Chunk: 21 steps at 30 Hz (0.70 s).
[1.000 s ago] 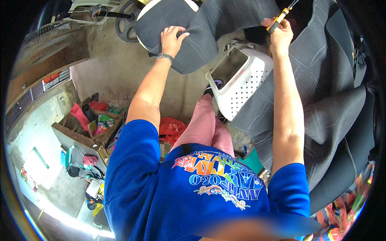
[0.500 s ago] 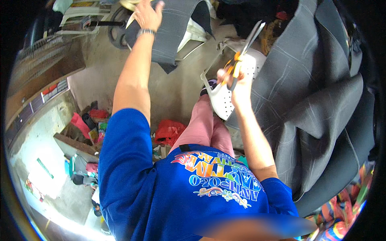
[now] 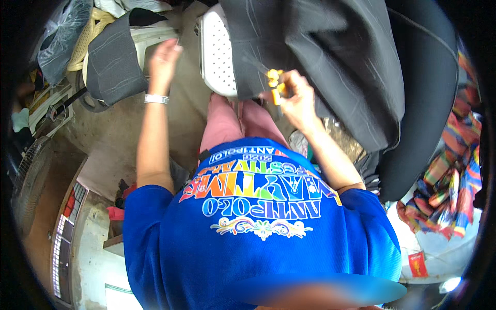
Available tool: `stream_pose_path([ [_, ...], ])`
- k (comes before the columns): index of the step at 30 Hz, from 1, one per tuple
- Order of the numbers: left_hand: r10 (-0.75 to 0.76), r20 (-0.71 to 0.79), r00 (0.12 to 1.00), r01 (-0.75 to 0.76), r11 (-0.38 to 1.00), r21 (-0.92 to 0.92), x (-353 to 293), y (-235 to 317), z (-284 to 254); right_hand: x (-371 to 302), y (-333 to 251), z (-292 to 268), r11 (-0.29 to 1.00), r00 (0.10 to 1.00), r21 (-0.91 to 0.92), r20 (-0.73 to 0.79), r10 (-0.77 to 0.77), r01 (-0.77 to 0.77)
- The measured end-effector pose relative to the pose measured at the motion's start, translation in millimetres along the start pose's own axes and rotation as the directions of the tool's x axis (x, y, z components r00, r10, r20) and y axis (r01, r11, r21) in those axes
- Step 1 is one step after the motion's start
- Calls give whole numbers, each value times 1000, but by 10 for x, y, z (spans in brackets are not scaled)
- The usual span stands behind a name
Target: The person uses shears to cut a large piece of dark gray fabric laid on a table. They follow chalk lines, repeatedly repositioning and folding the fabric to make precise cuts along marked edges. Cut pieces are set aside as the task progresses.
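My right hand (image 3: pixel 298 103) is closed around a pair of scissors with yellow-and-black handles (image 3: pixel 276 89). Their blades are blurred against a large dark grey sheet of fabric (image 3: pixel 336 46), which hangs in folds in front of and to the right of me. My left hand (image 3: pixel 164 59) is raised with its fingers loosely stretched and nothing visible in them. To the left of that hand, a cut piece of the same dark material (image 3: pixel 113 64) lies draped over a pale plastic chair (image 3: pixel 152 35). The sheet partly covers a white perforated plastic seat (image 3: pixel 218 49) by my legs.
A fan (image 3: pixel 32 170) stands at the far left, near a clear plastic bag (image 3: pixel 64 44). Farther right, a black padded surface (image 3: pixel 426 103) curves beside a heap of multicoloured cloth (image 3: pixel 447 181). Brown crumpled wrapping (image 3: pixel 343 139) lies beneath the grey sheet.
My view has swung to the right. My left hand has come away from the cut dark piece, which now lies farther left. The scissors have moved lower, in front of the large sheet.
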<state>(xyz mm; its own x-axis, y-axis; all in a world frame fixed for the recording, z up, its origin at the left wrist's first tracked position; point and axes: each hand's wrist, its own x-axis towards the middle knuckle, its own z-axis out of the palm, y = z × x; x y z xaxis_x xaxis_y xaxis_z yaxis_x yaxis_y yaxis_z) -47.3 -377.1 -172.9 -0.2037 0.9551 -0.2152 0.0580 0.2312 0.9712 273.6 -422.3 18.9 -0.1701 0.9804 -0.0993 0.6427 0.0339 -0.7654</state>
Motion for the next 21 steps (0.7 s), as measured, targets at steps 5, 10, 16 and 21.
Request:
stream_pose_path([
  [5, -324, 762, 560, 408, 909, 87, -1365, 207, 1409, -348, 487, -778, 756, 972, -644, -81, -219, 117],
  [10, -463, 839, 287, 849, 528, 1, -1960, 388, 2233, -595, 1022, -1187, 657, 984, -753, -82, -161, 45],
  [16, -585, 709, 394, 883, 28, -469, -1905, 423, 2710, -509, 943, -1537, 969, 926, 228, -334, 174, -100],
  [21, -382, 446, 810, 571, 338, -748, -1507, 894, 2300, -734, 398, -2728, 837, 799, 503, -583, 144, 217],
])
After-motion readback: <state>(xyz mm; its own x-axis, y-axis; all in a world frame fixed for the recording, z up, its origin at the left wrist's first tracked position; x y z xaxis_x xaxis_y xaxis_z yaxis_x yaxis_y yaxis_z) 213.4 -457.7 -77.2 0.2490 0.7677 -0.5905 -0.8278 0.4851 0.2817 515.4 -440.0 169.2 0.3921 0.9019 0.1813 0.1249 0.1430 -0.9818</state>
